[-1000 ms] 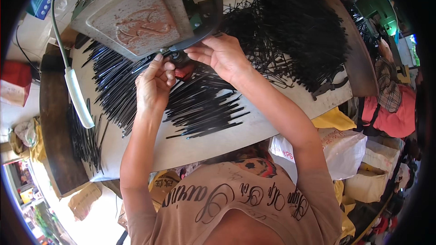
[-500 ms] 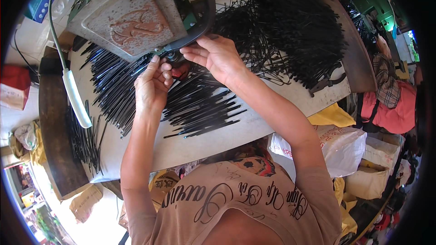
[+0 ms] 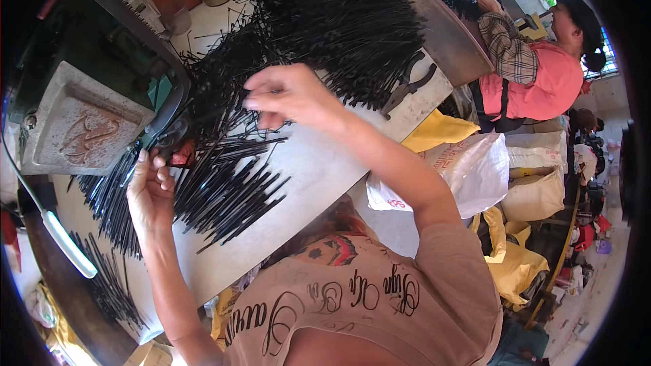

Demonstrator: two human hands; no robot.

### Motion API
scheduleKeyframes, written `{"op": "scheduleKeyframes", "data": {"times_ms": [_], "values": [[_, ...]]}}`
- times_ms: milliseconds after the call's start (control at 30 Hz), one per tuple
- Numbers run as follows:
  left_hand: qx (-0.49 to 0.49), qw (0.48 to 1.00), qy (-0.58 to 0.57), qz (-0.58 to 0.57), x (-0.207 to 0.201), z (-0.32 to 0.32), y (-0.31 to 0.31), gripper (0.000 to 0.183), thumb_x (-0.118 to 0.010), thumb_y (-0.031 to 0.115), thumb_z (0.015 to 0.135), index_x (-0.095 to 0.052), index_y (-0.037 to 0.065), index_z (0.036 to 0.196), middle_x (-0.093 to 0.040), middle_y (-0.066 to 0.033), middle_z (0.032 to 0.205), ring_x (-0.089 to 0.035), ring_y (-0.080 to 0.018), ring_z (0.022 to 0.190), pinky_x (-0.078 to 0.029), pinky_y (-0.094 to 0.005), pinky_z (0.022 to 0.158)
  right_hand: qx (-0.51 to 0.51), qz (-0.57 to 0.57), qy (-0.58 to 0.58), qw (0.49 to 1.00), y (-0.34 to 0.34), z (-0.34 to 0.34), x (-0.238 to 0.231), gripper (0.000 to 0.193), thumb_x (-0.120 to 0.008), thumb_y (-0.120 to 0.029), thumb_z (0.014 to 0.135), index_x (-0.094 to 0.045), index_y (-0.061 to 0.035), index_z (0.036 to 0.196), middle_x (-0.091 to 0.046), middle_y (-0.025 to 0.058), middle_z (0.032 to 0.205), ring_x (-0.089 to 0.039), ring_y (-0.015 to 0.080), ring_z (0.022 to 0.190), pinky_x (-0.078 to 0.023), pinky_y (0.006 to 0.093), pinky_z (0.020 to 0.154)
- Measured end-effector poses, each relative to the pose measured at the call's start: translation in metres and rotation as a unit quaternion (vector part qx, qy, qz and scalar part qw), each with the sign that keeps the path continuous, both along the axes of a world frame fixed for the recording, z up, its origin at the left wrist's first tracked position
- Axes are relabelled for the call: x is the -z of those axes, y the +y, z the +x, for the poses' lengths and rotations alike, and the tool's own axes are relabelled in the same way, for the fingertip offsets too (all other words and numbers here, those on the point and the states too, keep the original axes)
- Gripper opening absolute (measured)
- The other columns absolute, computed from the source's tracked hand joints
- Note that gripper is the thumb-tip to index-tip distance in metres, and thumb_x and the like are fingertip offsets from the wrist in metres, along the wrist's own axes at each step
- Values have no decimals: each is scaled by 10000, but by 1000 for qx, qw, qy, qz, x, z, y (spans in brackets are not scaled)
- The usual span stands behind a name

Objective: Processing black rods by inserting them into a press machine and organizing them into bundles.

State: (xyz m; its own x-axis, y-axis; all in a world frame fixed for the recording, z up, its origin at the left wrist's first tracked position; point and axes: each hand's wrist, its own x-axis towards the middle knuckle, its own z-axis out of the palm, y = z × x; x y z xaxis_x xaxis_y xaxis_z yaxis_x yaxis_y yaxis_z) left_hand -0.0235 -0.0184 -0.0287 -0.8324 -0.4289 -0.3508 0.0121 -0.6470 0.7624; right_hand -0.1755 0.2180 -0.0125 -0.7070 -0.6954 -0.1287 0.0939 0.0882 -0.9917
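At the far left a white tube lamp (image 3: 64,247) lies at the edge of the table (image 3: 319,183), and above it stands a grey metal machine (image 3: 81,125). Just right of it, the left hand (image 3: 150,193) rests on a flat layer of thin black sticks (image 3: 224,190), with fingers curled near the machine's lower part; I cannot tell if they grip something. The right hand (image 3: 288,98) is raised above the table, its fingers pinching a few black sticks. Behind it is a big heap of sticks (image 3: 339,20). At the far right sits another person in a pink shirt (image 3: 542,85).
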Motion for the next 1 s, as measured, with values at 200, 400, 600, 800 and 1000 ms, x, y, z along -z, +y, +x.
{"op": "scheduleKeyframes", "data": {"times_ms": [200,400,600,800,1000], "values": [[24,999,-1,-29,-15,3,12,150,-565,121,820,-571,-20,869,-604,-118,857,-567,-137,721,-446,-235,601,-53,257,415,871,64,-25,-5,249,-614,-126,691,-622,-65,932,-585,52,879,-574,184,720,-462,286,679],[29,999,19,-11,-14,8,16,66,-532,6,766,-561,23,822,-590,-90,830,-524,-117,679,-420,-224,572,-51,337,531,775,54,-18,2,97,-590,-68,729,-593,-60,825,-542,55,867,-565,231,814,-470,333,697],[60,992,-53,-102,-9,18,14,127,-562,132,746,-527,70,852,-515,-7,729,-426,-56,560,-360,-174,453,23,215,692,689,27,-14,-11,109,-624,-119,727,-596,-99,831,-559,21,784,-562,186,719,-474,294,574],[30,988,-59,-142,-10,23,18,56,-558,74,786,-557,60,840,-562,-23,651,-421,-39,451,-324,-156,403,-21,84,654,752,-43,17,-14,154,-628,-155,745,-630,-127,897,-558,23,641,-536,186,541,-465,283,509],[-2,991,-71,-117,-18,19,26,196,-569,-2,743,-586,28,936,-563,-54,651,-436,-55,441,-317,-161,388,-99,-15,90,991,-103,29,18,157,-607,-145,774,-621,11,762,-575,44,617,-534,113,572,-416,254,534]]}}
